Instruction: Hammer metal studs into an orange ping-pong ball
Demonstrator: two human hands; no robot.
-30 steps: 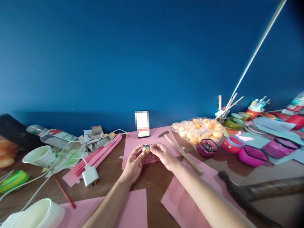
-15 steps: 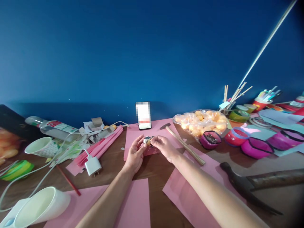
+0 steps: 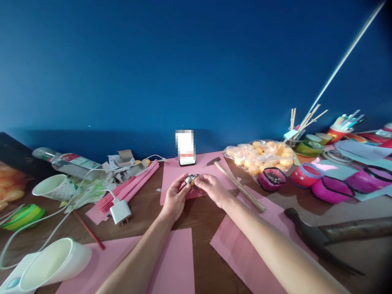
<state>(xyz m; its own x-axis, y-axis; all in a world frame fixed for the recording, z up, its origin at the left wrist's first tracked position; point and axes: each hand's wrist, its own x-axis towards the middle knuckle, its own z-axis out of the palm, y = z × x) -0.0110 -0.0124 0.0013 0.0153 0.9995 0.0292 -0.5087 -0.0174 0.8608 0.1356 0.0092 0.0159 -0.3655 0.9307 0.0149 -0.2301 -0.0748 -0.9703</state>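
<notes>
Both my hands meet over a pink paper sheet point(image 3: 174, 181) at the table's middle. My left hand point(image 3: 174, 199) and my right hand point(image 3: 212, 190) pinch a small orange ball point(image 3: 190, 179) between their fingertips. The ball's surface is partly covered with shiny silver studs. A phone point(image 3: 185, 148) stands upright just behind the hands, against the blue wall.
A clear bag of orange balls point(image 3: 260, 155) and a pink bowl of small metal pieces point(image 3: 272, 179) lie right of the hands. A wooden stick point(image 3: 239, 185), a hammer point(image 3: 330, 237), coloured bowls point(image 3: 330, 190), a charger point(image 3: 120, 211), white cups point(image 3: 52, 264) and more pink sheets point(image 3: 180, 265) crowd the table.
The view has tilted up a little, so the table sits lower in the picture. My hands stay together on the ball, with the fingers shifted only slightly.
</notes>
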